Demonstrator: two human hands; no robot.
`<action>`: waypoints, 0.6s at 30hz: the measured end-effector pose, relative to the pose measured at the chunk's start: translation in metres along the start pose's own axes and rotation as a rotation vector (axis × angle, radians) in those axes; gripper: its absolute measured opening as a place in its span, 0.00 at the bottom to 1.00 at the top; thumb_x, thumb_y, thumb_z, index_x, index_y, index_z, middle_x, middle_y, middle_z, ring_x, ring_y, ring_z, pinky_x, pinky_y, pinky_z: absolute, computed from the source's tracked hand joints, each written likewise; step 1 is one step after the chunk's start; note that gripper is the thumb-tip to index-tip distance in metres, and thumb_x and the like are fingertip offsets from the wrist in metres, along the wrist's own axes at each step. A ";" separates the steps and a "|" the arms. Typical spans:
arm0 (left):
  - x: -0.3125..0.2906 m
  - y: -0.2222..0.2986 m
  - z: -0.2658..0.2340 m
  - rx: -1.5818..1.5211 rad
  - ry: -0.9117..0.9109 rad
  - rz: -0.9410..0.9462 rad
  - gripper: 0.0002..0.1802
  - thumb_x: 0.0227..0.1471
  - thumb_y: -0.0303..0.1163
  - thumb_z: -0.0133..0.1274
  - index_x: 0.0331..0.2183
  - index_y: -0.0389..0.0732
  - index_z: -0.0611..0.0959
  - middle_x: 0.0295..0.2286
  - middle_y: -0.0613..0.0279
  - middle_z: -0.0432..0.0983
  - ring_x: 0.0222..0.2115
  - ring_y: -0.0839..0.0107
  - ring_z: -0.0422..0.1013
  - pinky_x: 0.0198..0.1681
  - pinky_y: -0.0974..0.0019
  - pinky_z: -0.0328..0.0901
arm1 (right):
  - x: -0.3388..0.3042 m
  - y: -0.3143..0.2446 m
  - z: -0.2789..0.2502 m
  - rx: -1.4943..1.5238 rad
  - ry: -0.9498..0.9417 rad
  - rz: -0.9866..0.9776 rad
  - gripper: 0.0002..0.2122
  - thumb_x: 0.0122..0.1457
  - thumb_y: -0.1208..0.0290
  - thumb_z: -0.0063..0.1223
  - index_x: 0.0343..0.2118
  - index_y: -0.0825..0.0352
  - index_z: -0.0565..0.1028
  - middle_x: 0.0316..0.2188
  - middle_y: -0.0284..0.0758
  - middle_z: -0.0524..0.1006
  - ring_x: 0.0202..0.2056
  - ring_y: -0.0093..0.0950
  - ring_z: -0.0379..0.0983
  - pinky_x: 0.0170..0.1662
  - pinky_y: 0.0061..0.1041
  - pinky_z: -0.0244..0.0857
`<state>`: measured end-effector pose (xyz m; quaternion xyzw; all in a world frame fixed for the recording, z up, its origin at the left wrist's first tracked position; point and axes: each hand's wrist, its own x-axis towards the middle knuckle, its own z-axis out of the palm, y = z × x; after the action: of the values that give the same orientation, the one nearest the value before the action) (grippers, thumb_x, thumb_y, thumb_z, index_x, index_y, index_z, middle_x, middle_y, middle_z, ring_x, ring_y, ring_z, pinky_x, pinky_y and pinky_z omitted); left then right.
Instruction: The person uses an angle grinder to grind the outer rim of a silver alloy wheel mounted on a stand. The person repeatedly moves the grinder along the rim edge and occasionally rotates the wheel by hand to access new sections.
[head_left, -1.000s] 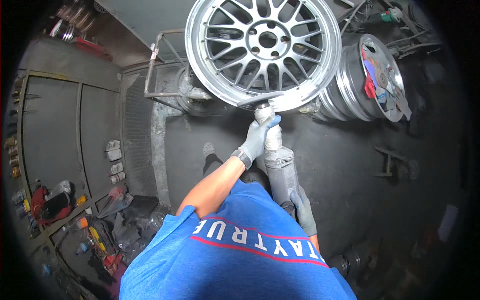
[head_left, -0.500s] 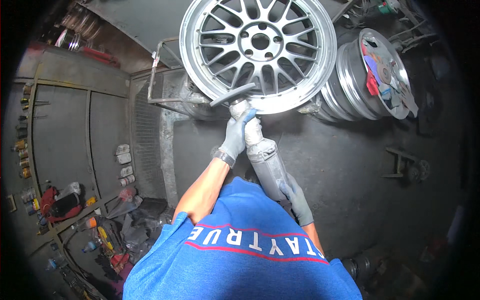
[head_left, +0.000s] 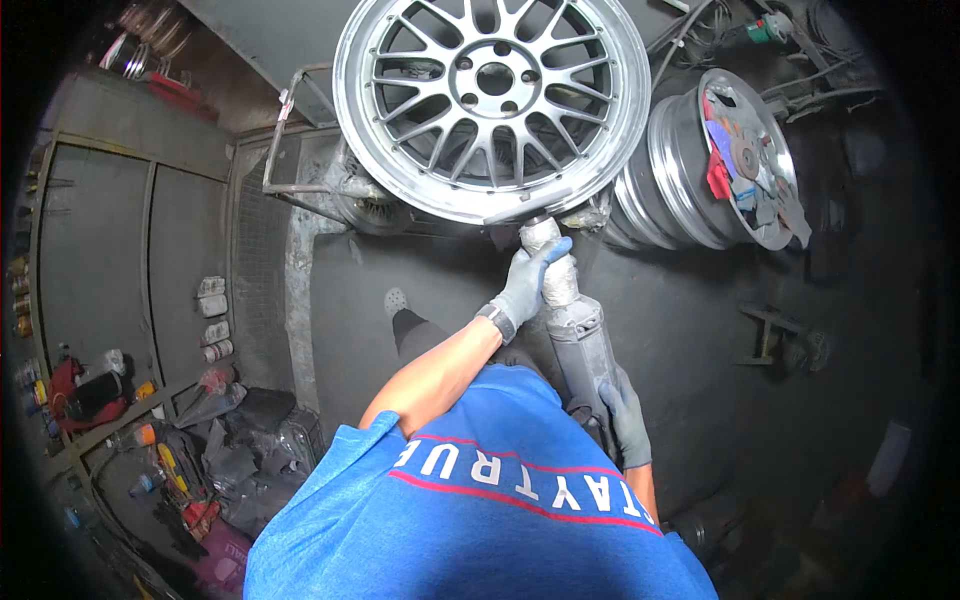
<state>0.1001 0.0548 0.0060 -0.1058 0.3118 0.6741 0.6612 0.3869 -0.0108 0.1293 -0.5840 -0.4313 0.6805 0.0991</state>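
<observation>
A silver multi-spoke alloy wheel (head_left: 495,78) faces me at the top, its rim bright. Against or very close to its lower rim is the grey disc (head_left: 527,206) of a dusty angle grinder (head_left: 583,345); contact is hard to tell. My gloved left hand (head_left: 528,282) is closed around the grinder's tape-wrapped neck, just below the disc. Farther back, my gloved right hand (head_left: 626,418) grips the rear of the grey body. The grinder slants up from my right side to the wheel, and the fingers' undersides are hidden.
Right of the wheel, another rim (head_left: 680,165) lies on its side, holding rags and a round disc. A metal pipe frame (head_left: 275,160) stands to the left. A small wheeled stand (head_left: 775,335) is on the right floor. Bags and bottles (head_left: 250,450) crowd the lower left.
The grinder has swung right, its disc going from the wheel's lower left to its bottom edge and lying flatter along the rim. Both hands keep their hold. A shoe now shows at left.
</observation>
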 end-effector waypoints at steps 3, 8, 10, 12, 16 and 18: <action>-0.007 0.008 -0.009 0.019 0.042 0.034 0.11 0.62 0.32 0.69 0.41 0.45 0.82 0.30 0.57 0.84 0.27 0.63 0.82 0.32 0.58 0.79 | 0.006 0.001 0.010 0.036 -0.047 0.001 0.31 0.71 0.64 0.58 0.73 0.71 0.65 0.65 0.42 0.75 0.62 0.32 0.73 0.61 0.29 0.71; -0.026 0.045 -0.038 0.041 0.087 0.107 0.11 0.62 0.33 0.69 0.42 0.44 0.82 0.31 0.56 0.84 0.29 0.61 0.83 0.34 0.57 0.80 | 0.037 0.023 0.031 0.003 -0.166 -0.051 0.34 0.71 0.64 0.58 0.74 0.75 0.63 0.70 0.47 0.71 0.70 0.36 0.66 0.74 0.34 0.55; -0.035 0.063 -0.045 0.080 0.109 0.157 0.12 0.62 0.34 0.69 0.43 0.44 0.82 0.31 0.55 0.85 0.29 0.61 0.83 0.34 0.57 0.80 | 0.045 0.022 0.042 0.029 -0.215 -0.048 0.34 0.71 0.62 0.59 0.74 0.75 0.63 0.69 0.48 0.71 0.70 0.37 0.66 0.73 0.34 0.56; -0.039 0.081 -0.053 0.099 0.119 0.213 0.12 0.64 0.35 0.66 0.44 0.41 0.83 0.32 0.54 0.85 0.30 0.60 0.83 0.35 0.56 0.81 | 0.054 0.016 0.060 0.008 -0.244 -0.063 0.34 0.71 0.61 0.59 0.73 0.75 0.64 0.69 0.48 0.72 0.70 0.37 0.67 0.73 0.34 0.57; -0.042 0.116 -0.064 0.167 0.146 0.295 0.14 0.65 0.36 0.64 0.46 0.38 0.82 0.32 0.53 0.85 0.30 0.60 0.83 0.36 0.56 0.81 | 0.075 0.009 0.087 -0.053 -0.272 -0.078 0.35 0.71 0.59 0.61 0.73 0.75 0.65 0.68 0.49 0.72 0.70 0.38 0.67 0.72 0.35 0.59; -0.040 0.128 -0.063 0.174 0.139 0.326 0.15 0.65 0.35 0.64 0.48 0.39 0.82 0.32 0.54 0.85 0.30 0.60 0.84 0.35 0.56 0.81 | 0.081 0.003 0.095 -0.060 -0.285 -0.083 0.34 0.71 0.59 0.61 0.73 0.75 0.65 0.68 0.50 0.72 0.70 0.38 0.67 0.72 0.35 0.59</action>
<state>-0.0349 -0.0046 0.0152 -0.0423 0.4268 0.7339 0.5267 0.2806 -0.0057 0.0641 -0.4662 -0.4849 0.7384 0.0473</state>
